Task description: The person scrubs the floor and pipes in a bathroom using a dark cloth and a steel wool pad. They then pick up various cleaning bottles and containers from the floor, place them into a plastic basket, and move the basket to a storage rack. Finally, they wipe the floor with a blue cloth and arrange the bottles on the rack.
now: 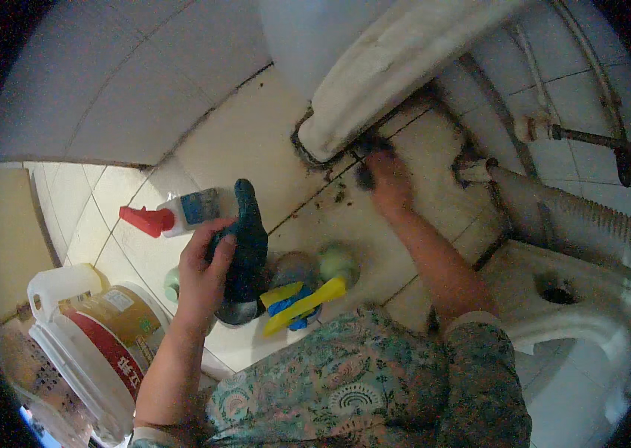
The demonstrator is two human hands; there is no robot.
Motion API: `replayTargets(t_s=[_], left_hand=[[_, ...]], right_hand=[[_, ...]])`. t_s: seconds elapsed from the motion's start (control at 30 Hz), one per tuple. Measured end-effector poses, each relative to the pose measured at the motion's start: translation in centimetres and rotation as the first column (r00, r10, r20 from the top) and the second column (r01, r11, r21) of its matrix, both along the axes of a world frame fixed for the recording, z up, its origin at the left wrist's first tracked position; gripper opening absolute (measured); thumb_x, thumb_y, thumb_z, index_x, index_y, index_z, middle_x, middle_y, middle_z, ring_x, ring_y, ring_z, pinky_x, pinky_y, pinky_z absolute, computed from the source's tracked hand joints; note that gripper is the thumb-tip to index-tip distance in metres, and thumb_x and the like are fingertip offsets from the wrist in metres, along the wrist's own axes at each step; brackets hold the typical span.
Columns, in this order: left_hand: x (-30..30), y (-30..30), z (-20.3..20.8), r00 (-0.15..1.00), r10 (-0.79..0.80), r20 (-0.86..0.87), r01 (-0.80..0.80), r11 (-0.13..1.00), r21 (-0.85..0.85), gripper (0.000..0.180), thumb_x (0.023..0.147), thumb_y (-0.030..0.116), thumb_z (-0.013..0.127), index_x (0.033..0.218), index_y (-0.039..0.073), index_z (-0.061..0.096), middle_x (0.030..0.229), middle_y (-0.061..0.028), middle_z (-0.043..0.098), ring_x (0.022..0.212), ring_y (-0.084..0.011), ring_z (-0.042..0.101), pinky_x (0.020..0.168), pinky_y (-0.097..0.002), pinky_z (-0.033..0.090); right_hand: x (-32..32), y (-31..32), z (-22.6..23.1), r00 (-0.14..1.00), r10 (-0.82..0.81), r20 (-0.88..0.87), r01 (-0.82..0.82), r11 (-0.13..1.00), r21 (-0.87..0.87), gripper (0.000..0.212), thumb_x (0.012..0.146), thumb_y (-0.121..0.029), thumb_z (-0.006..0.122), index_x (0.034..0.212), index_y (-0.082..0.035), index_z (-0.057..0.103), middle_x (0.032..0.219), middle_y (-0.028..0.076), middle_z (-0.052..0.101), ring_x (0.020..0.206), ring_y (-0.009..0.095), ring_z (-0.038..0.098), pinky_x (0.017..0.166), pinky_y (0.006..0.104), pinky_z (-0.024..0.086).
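My left hand (pixel 205 257) is closed on the side of a dark teal bottle (pixel 248 239) with a narrow, bent neck. My right hand (pixel 389 179) reaches down to the floor beside the foot of a white ceramic fixture (pixel 353 112). Its fingers are closed round something dark (pixel 365 177) that I cannot make out. Dark grime lines the foot of the fixture, and dark crumbs (pixel 339 193) lie on the tiles nearby. Left of the bottle lies a spray bottle (pixel 170 215) with a red trigger head.
A yellow and blue item (pixel 297 308) and a pale green round container (pixel 338 263) stand close before me. A large white bucket (pixel 95 336) and a white jug (pixel 69 287) are at the left. Pipes (pixel 588 138), a ribbed hose (pixel 577 205) and a white ceramic basin (pixel 577 299) line the right.
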State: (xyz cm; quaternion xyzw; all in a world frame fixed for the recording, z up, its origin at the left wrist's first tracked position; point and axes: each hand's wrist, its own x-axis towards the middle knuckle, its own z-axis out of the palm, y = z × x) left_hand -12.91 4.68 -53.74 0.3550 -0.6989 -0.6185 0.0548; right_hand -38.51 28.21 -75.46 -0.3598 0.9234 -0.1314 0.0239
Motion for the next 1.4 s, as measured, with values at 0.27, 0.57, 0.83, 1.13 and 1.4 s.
replayTargets(t_s=[0.27, 0.57, 0.83, 1.13, 1.4], left_hand=[[1.5, -1.1, 0.1, 1.000, -0.002, -0.007, 0.002, 0.997, 0.072, 0.024, 0.091, 0.010, 0.056, 0.113, 0.003, 0.057, 0.107, -0.0044, 0.058, 0.098, -0.0131, 0.053, 0.089, -0.0264, 0.041], [1.6, -0.9, -0.5, 0.999, -0.023, -0.037, 0.024, 0.999, 0.039, 0.020, 0.091, 0.008, 0.054, 0.110, 0.002, 0.056, 0.099, -0.0042, 0.059, 0.090, -0.0109, 0.054, 0.082, -0.0241, 0.044], [1.0, -1.3, -0.3, 0.999, -0.027, -0.032, 0.028, 0.999, 0.021, 0.020, 0.091, 0.007, 0.054, 0.110, 0.002, 0.056, 0.104, -0.0044, 0.058, 0.094, -0.0123, 0.054, 0.084, -0.0239, 0.043], [-1.2, -0.2, -1.8, 0.998, 0.036, 0.050, -0.037, 0.999, 0.030, 0.019, 0.091, 0.006, 0.054, 0.109, 0.002, 0.057, 0.101, -0.0037, 0.058, 0.092, -0.0111, 0.054, 0.081, -0.0237, 0.043], [-2.6, 0.4, -1.2, 0.997, 0.021, 0.071, -0.027, 0.996, 0.081, 0.019, 0.091, 0.006, 0.053, 0.109, 0.002, 0.056, 0.098, -0.0044, 0.057, 0.092, -0.0118, 0.053, 0.083, -0.0244, 0.042]], right_hand=[[6.9, -5.1, 7.2, 0.844, 0.310, 0.437, -0.295, 0.950, -0.105, 0.063, 0.073, 0.006, 0.056, 0.132, -0.012, 0.046, 0.135, 0.013, 0.048, 0.123, 0.031, 0.045, 0.103, 0.0394, 0.035], [1.9, -0.1, 4.5, 0.992, -0.015, 0.122, 0.029, 0.993, -0.112, 0.038, 0.094, -0.024, 0.047, 0.124, -0.001, 0.052, 0.104, 0.011, 0.061, 0.089, 0.024, 0.057, 0.084, 0.0398, 0.045], [2.4, -2.1, 7.0, 0.965, -0.071, 0.251, 0.069, 0.997, 0.018, 0.061, 0.073, 0.005, 0.056, 0.132, -0.010, 0.046, 0.136, 0.010, 0.047, 0.125, 0.027, 0.044, 0.111, 0.0437, 0.022], [-10.3, -0.5, 2.7, 0.944, 0.201, -0.263, -0.030, 0.843, 0.538, 0.052, 0.078, -0.010, 0.058, 0.128, -0.008, 0.048, 0.134, 0.012, 0.046, 0.122, 0.027, 0.044, 0.109, 0.0425, 0.025], [-20.3, 8.2, -2.1, 0.926, -0.077, -0.369, 0.201, 0.929, 0.310, 0.041, 0.081, -0.025, 0.059, 0.120, -0.010, 0.055, 0.114, 0.009, 0.060, 0.103, 0.031, 0.056, 0.086, 0.0438, 0.048]])
